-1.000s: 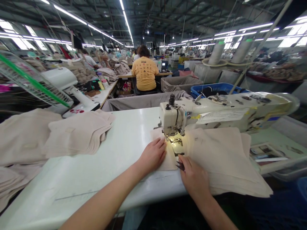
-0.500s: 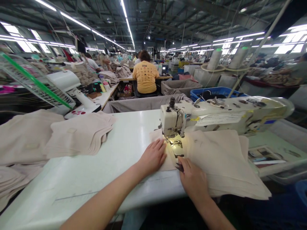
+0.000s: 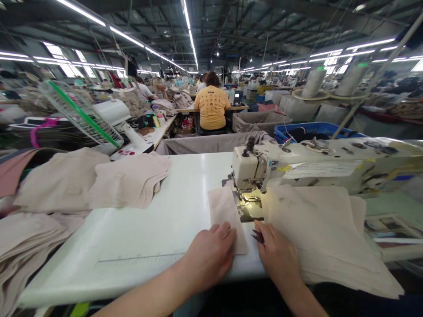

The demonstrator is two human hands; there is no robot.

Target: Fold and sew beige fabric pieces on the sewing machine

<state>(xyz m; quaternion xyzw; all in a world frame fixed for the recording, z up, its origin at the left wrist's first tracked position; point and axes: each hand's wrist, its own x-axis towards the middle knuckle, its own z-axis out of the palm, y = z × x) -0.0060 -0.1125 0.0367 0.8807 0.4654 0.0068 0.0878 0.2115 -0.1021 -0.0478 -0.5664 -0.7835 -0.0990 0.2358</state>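
Observation:
My left hand (image 3: 213,251) rests with curled fingers on the near part of a small beige fabric piece (image 3: 224,204), gripping it against the table. This piece lies flat, just left of the sewing machine's (image 3: 249,169) lit needle area. In my right hand (image 3: 280,255) is a pair of thread snips (image 3: 257,237), dark blades pointing left; the rest of the tool is hidden in the palm. Right of that hand, large beige fabric panels (image 3: 317,224) lie stacked beside the needle plate (image 3: 249,213).
Stacks of beige cut pieces (image 3: 128,180) lie at the left of the table (image 3: 185,176). Behind them stands a white fan (image 3: 112,110) with a green rim. A blue crate (image 3: 317,127) sits behind the machine. A person in a yellow shirt (image 3: 211,108) sits ahead.
My left hand has drawn the small fabric piece toward me, away from the needle area. My right hand still holds the snips near the plate. The camera view has turned slightly left.

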